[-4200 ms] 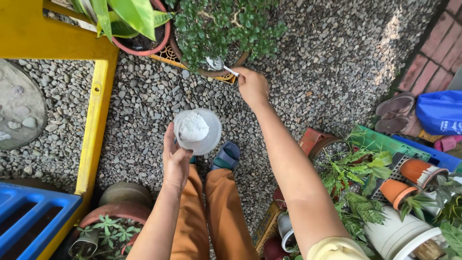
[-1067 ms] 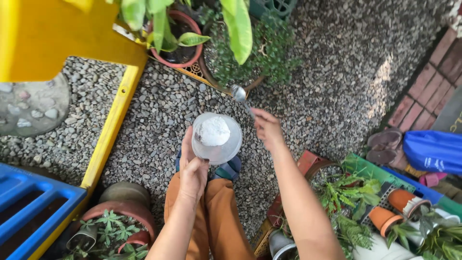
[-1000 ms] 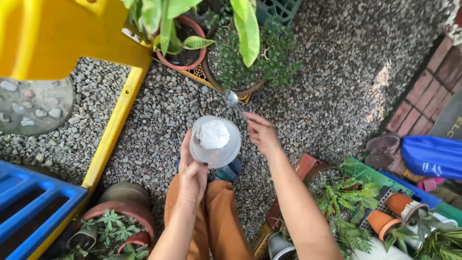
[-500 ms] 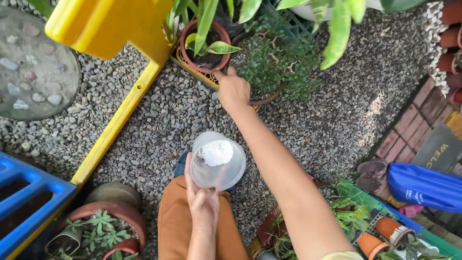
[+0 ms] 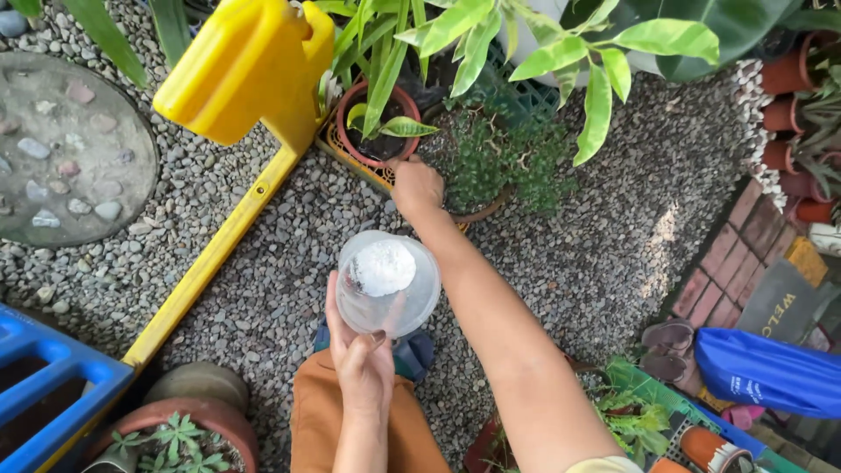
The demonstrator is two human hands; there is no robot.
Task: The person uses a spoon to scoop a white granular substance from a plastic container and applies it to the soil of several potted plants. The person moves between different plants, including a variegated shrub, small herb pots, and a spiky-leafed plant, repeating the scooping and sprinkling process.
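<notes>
**Two hands over gravel, one at the pots, one holding a clear container**

We see a wide bed of grey gravel point(image 5: 604, 263) filling most of the scene. At far left a yellow frame point(image 5: 250, 70) rises over it, with a long yellow rail running down toward the near left, where the corner of a blue crate point(image 5: 44, 394) shows. A round stone slab point(image 5: 70, 149) lies in the gravel left of the rail. On the right a strip of red brick point(image 5: 731, 254) borders the gravel, with a blue bag point(image 5: 766, 372) and a pair of sandals point(image 5: 667, 350) near it.

At the far side stand two pots side by side: a red pot point(image 5: 378, 123) with long green leaves, and just right of it a brown pot point(image 5: 482, 180) holding a small-leaved shrub. Our right hand point(image 5: 417, 186) reaches out to the gap between these two pots, resting at their rims; its fingers are turned away from us, so we cannot tell whether it is closed on anything.

Nearer to us, our left hand point(image 5: 361, 363) grips a clear plastic container point(image 5: 387, 282) from below, fingers wrapped round its side. The container sits above our orange trousers point(image 5: 324, 420), well apart from the pots, and holds a heap of white powder point(image 5: 383, 267).
</notes>
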